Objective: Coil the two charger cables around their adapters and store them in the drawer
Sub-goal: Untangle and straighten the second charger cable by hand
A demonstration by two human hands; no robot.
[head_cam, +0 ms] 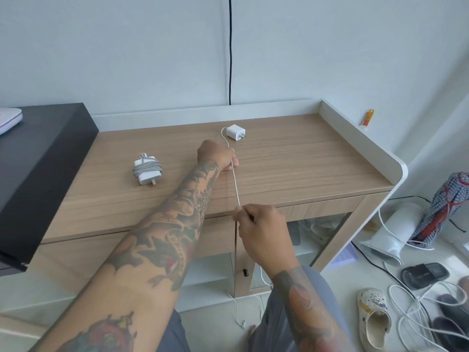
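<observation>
One charger [147, 171] lies coiled on the desk [291, 168]; second adapter [235, 132] sits unwound behind the left hand [215, 154], both hands pinching its cable [235, 184], right hand [264, 232] at desk edge; drawer [317, 212] shut.

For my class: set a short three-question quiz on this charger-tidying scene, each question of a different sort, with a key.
1. True or false: both adapters already have their cables coiled around them.
2. Which hand pinches the cable at the desk's front edge? A left, B right.
3. Fill in: the loose cable runs from the small adapter through the ____ hand.

Key: 1 false: only the wrapped adapter is coiled; the small adapter trails its cable. 2 B, the right hand. 3 left; left hand.
</observation>
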